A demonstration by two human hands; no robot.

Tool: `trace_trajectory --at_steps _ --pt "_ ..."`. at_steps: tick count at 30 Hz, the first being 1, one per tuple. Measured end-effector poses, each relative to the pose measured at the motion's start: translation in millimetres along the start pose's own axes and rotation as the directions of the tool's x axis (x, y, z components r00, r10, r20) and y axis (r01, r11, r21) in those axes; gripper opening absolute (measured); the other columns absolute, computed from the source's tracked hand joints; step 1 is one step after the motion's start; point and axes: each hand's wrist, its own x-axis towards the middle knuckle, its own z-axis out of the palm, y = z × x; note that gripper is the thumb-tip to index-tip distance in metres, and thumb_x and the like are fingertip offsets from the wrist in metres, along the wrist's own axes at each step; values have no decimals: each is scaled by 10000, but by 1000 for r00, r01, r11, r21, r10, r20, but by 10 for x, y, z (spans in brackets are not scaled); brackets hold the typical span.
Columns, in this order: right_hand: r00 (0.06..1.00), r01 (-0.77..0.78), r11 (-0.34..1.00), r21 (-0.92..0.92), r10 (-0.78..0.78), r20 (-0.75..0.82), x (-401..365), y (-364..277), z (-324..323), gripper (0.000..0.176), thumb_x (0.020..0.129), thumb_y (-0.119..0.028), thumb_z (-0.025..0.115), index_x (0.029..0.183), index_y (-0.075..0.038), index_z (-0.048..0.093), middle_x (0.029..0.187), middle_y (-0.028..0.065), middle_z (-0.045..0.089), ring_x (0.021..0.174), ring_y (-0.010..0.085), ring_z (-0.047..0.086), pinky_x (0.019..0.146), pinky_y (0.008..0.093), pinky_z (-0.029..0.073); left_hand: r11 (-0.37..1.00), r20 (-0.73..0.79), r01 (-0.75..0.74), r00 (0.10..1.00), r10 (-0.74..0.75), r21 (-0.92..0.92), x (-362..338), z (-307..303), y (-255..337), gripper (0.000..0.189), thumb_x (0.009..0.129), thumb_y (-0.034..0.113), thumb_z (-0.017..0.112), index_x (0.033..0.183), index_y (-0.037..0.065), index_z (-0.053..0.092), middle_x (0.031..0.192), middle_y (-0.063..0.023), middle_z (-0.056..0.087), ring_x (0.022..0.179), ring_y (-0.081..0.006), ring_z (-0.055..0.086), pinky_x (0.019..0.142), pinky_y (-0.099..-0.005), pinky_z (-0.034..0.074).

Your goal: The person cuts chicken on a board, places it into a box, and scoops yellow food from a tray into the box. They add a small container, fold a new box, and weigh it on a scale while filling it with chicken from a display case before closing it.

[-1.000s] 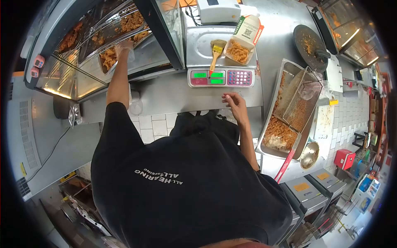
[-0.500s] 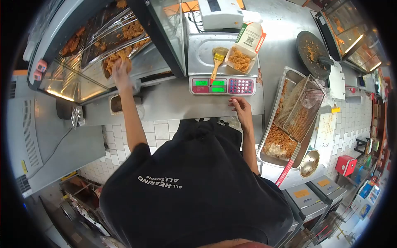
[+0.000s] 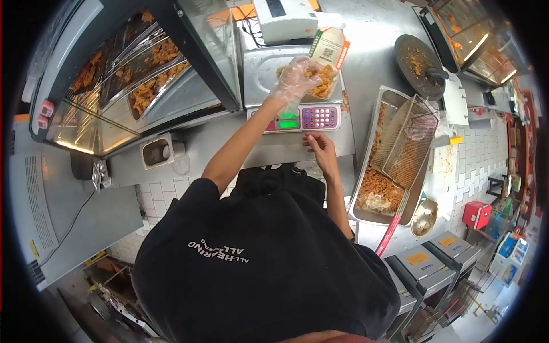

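Note:
My left hand (image 3: 294,81), in a clear plastic glove, is over the scale's platform at the left side of a paper takeaway box (image 3: 329,48). Its fingers are closed around fried chicken (image 3: 312,73) at the box's mouth. More fried pieces (image 3: 325,86) lie inside the box. The digital scale (image 3: 322,118) shows green displays, partly covered by my wrist. Most of a brush seen earlier on the platform is hidden behind the glove. My bare right hand (image 3: 321,152) rests empty by the counter's front edge, just below the scale's keypad, its fingers loosely bent and apart.
A heated display case (image 3: 171,114) with trays of fried chicken stands at left. At right are a metal pan (image 3: 357,214) of fried bits with a wire basket (image 3: 406,143) in it, and a dark round lid (image 3: 420,66). A white printer (image 3: 286,20) sits behind the scale.
My left hand has moved right, from the tray in the display case to the box on the scale, carrying fried chicken. My right hand stays near the scale. The view has shifted slightly.

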Motion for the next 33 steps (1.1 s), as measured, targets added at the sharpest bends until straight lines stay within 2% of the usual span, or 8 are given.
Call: trace_trajectory --at_steps 6,9,13,16,25,27,30,33 --pt "998 24 997 71 -20 -58 -68 46 -23 226 973 -236 602 1084 -45 651 997 67 704 891 148 661 746 289 502 895 -54 -295 942 331 335 217 172 -248 252 799 197 758 1029 124 684 1064 -106 660 1129 -256 594 962 -357 488" --pt "996 8 996 89 -1 -86 -99 107 -37 218 972 -223 599 1082 -43 652 990 63 703 878 136 654 740 282 499 914 46 316 948 -315 -254 185 -16 91 272 842 103 736 1094 47 651 1031 -55 650 888 -99 630 696 -238 541" --pt "998 14 997 79 -9 -68 -21 232 -94 225 972 -219 594 1091 -36 650 993 64 705 875 139 654 741 281 493 662 7 190 963 -269 -725 267 -39 -82 326 859 111 720 1155 6 635 983 -40 684 858 -88 636 661 -239 545" --pt "999 -4 997 71 8 -53 -23 198 -70 237 972 -227 597 1095 -30 647 1000 66 706 893 150 660 756 291 495 603 143 359 915 -376 -712 354 -225 18 419 875 139 707 1253 14 579 1023 -41 666 862 -90 634 655 -235 540" --pt "999 -22 998 50 23 -29 20 181 -70 246 974 -239 601 1093 -30 649 1012 70 701 910 157 661 776 307 507 480 63 322 875 -480 -816 183 -409 306 379 862 159 710 1194 26 585 1040 -48 636 873 -108 611 594 -250 493" --pt "1000 -23 999 45 24 -19 19 162 -75 247 975 -238 600 1098 -30 649 1015 72 700 911 159 661 775 306 507 293 89 270 855 -511 -917 94 -410 318 400 835 141 725 1197 44 584 1051 -46 630 897 -124 601 634 -255 501" --pt "1000 -21 999 42 22 -8 8 183 -82 254 979 -244 592 1104 -29 647 1022 72 697 911 157 661 769 296 504 313 285 431 862 -419 -846 -259 -586 219 317 930 117 589 1234 31 556 1107 -47 600 954 -108 592 710 -232 520" --pt "1000 -21 999 41 21 -4 41 198 -104 261 983 -252 586 1105 -28 644 1027 74 695 907 155 661 763 285 501 485 212 478 836 -506 -732 -928 -717 137 335 941 160 573 1252 40 541 1009 -21 601 791 -85 583 623 -185 501"
